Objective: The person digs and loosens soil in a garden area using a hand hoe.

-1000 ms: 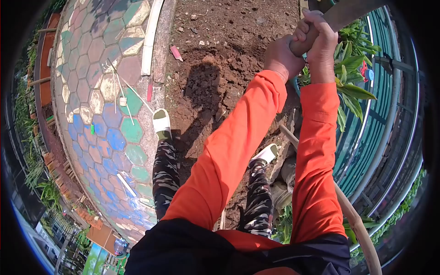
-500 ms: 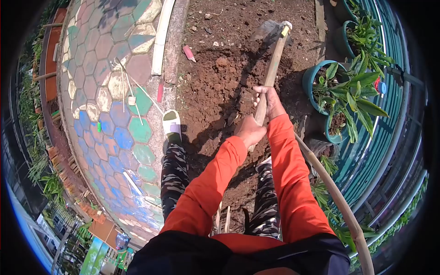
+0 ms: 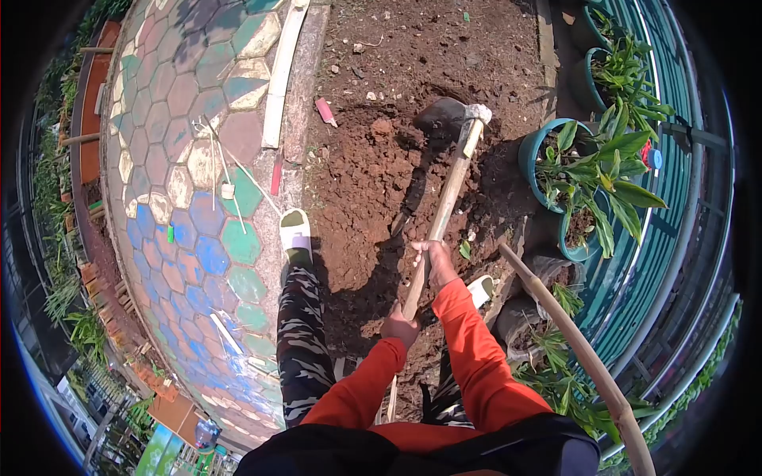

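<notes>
On my feed, the left hand (image 3: 400, 328) and right hand (image 3: 436, 262) both grip a long wooden-handled hoe (image 3: 453, 186), its dark metal blade (image 3: 439, 117) (I'm looking down) about midway between the brown soil bed (image 3: 349, 186)'s side edges.

A fisheye head view faces forward and steeply down, orange sleeves (image 3: 480, 337) close below, clumpy soil (image 3: 357, 186) farther off.

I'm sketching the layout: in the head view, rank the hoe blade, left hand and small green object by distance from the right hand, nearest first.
1. Left hand: just behind it, on the handle.
2. Hoe blade: ahead, at the handle's far end.
3. Small green object: off left, on the paving.
</notes>
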Demonstrator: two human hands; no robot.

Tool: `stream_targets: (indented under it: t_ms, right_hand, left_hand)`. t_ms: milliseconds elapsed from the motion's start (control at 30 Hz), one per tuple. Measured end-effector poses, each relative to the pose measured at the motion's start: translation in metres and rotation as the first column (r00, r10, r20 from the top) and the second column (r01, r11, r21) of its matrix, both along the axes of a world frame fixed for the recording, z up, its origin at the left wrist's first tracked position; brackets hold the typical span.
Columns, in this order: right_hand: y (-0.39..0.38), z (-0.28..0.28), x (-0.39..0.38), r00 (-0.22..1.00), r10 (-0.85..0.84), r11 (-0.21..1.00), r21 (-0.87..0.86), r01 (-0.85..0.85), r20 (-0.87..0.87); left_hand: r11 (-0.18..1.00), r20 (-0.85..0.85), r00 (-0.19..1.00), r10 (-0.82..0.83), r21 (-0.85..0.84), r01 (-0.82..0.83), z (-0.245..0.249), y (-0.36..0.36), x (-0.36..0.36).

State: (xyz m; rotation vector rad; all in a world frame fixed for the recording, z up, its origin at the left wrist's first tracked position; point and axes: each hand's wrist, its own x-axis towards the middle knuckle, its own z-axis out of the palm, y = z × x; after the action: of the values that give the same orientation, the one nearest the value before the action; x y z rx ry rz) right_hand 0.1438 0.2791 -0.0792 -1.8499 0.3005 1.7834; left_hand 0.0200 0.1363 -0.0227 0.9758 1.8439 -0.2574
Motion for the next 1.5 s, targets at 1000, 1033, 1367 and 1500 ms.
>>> stream_targets:
  t_ms: [1000,1033,1367,1500]
  right_hand:
    - [0.097,-0.022,-0.043,0.977,0.061,0.984,0.176,-0.025,-0.204]
    - [0.087,-0.035,-0.049,0.964,0.108,0.991,0.108,-0.084,-0.243]
    - [0.227,0.017,0.028,0.975,0.199,0.962,0.208,-0.174,-0.104]
    - [0.209,-0.014,0.010,0.953,0.303,0.920,0.261,-0.294,0.009]
  left_hand:
    - [0.955,0.137,0.954,0.267,-0.171,-0.242,-0.055,0.132,-0.015]
    - [0.957,0.078,0.964,0.255,-0.161,-0.240,-0.048,0.132,-0.017]
    - [0.985,0.561,0.810,0.171,-0.098,-0.140,0.070,0.252,0.021]
    - [0.918,0.392,0.912,0.118,0.308,-0.251,0.009,0.192,0.021]
